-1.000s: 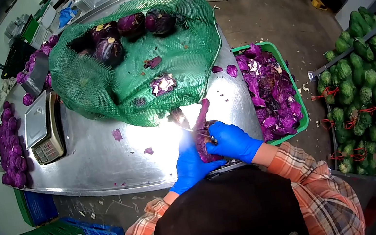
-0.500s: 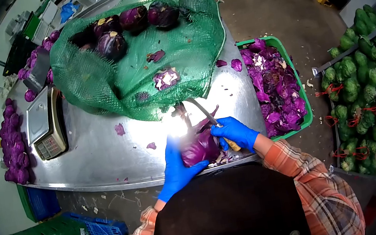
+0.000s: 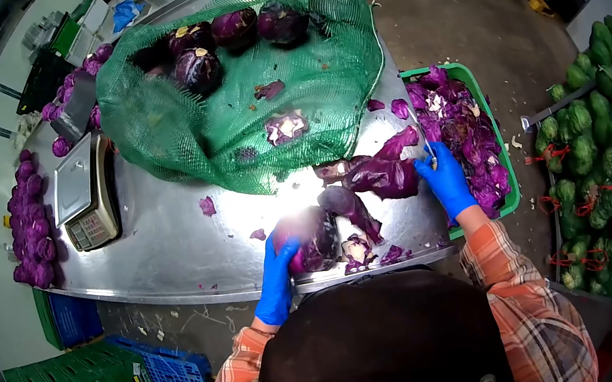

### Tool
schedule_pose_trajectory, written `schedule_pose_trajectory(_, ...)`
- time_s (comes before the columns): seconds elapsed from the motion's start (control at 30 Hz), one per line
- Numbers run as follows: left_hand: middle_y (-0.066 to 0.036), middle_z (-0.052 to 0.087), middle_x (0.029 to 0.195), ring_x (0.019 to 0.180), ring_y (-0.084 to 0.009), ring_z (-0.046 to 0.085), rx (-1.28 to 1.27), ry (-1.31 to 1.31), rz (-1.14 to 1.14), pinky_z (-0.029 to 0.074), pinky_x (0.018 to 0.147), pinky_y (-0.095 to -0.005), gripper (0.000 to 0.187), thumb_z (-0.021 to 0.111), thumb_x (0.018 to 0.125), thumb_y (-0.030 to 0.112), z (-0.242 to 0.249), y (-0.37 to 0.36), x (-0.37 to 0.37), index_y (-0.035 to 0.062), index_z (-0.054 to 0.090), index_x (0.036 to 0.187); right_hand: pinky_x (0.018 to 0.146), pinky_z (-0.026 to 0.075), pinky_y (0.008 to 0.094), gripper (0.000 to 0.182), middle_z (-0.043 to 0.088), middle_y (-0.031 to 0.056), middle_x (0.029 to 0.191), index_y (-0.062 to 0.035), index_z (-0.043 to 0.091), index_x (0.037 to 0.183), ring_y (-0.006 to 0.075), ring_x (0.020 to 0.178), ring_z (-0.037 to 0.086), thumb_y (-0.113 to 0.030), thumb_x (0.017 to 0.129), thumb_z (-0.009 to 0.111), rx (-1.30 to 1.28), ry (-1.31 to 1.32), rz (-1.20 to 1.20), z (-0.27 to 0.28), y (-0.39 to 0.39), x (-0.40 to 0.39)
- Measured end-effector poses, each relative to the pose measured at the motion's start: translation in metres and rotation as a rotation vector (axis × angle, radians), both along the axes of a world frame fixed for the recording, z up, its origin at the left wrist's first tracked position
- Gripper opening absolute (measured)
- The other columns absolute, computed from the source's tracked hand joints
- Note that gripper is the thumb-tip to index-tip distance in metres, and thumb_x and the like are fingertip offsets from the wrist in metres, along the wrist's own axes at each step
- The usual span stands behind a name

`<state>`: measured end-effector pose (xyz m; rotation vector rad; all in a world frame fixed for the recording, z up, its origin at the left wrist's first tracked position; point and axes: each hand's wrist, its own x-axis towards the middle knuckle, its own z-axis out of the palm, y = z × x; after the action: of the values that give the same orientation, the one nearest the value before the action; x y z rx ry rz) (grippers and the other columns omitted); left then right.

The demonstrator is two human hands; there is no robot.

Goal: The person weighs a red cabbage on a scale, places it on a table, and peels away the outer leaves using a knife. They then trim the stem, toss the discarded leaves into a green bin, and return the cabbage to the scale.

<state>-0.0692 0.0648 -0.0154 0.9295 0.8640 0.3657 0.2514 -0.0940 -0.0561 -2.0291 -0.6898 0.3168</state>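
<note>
- Big shiny metal counter [image 3: 163, 246], long, running from near to far.
- Wide green net sack [image 3: 245, 112] spread over the far half of the counter, with whole purple cabbages [image 3: 236, 30] at its far end.
- Rows of green cabbages [image 3: 595, 145] stacked far off to the right, tied with red bands.
- Green crate [image 3: 512, 190] just right of the counter, full of torn purple leaves.
- Grey weighing scale [image 3: 82, 194] on the left side of the counter.
- Round purple cabbage [image 3: 313, 238] at the near edge of the counter, leaves peeling off its right side.
- Loose purple leaves [image 3: 383, 175] lying between the cabbage and the crate.
- Left hand [image 3: 279, 271] in a blue glove, fingers wrapped around the near left side of the cabbage.
- Right hand [image 3: 444, 181] in a blue glove, at the right edge of the counter, touching the loose leaves, fingers curled; hard to tell if gripping anything.
</note>
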Motion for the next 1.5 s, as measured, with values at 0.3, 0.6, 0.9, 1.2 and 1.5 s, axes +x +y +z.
schedule_pose_trajectory(0.3,-0.015,0.035,0.144,0.125,-0.0238,0.047,0.004,0.081,-0.202,0.042,0.102,-0.0407,0.075,0.045,0.094,0.056,0.016,-0.005,0.031,0.0103,0.022,0.148,0.069,0.047,0.0389,0.042,0.060,0.0154,0.087,-0.0027,0.057,0.095,0.0294,0.080,0.061,-0.037,0.079,0.074,0.014,0.057,0.536,0.041,0.051,-0.111)
schedule_pose_trajectory(0.6,-0.023,0.027,0.146,0.135,-0.0348,0.030,1.161,0.207,-0.548,0.029,0.110,-0.0448,0.111,0.083,0.069,0.037,0.017,-0.016,0.035,0.0035,0.014,0.149,0.066,0.050,0.0457,0.025,0.061,0.0215,0.078,-0.0033,0.060,0.084,0.0392,0.074,0.062,-0.027,0.077,0.065,-0.225,0.018,0.616,0.049,0.041,-0.106)
schedule_pose_trajectory(0.9,-0.016,0.034,0.145,0.130,-0.0263,0.040,0.561,0.033,-0.122,0.034,0.109,-0.0385,0.102,0.084,0.068,0.018,-0.018,0.005,0.060,0.0031,0.022,0.147,0.097,0.043,0.0370,0.053,0.050,0.0190,0.134,-0.0107,0.040,0.141,0.0298,0.119,0.053,-0.034,0.096,0.054,0.131,0.250,0.636,0.006,0.029,-0.078)
schedule_pose_trajectory(1.2,-0.017,0.040,0.135,0.121,-0.0243,0.047,0.706,0.163,-0.142,0.039,0.104,-0.0356,0.093,0.083,0.072,0.018,-0.020,0.015,0.067,-0.0010,0.027,0.144,0.093,0.045,0.0427,0.058,0.049,0.0278,0.131,-0.0096,0.029,0.146,0.0430,0.114,0.054,-0.040,0.099,0.044,0.025,0.178,0.538,0.015,0.050,-0.105)
schedule_pose_trajectory(1.5,-0.019,0.039,0.134,0.125,-0.0288,0.041,0.764,0.170,0.006,0.033,0.107,-0.0388,0.091,0.082,0.072,0.023,-0.025,-0.009,0.076,-0.0053,0.030,0.141,0.039,0.044,0.0271,0.044,0.059,0.0066,0.079,-0.0136,0.051,0.129,0.0109,0.048,0.051,-0.043,0.096,0.048,-0.142,0.726,0.386,0.022,0.060,-0.053)
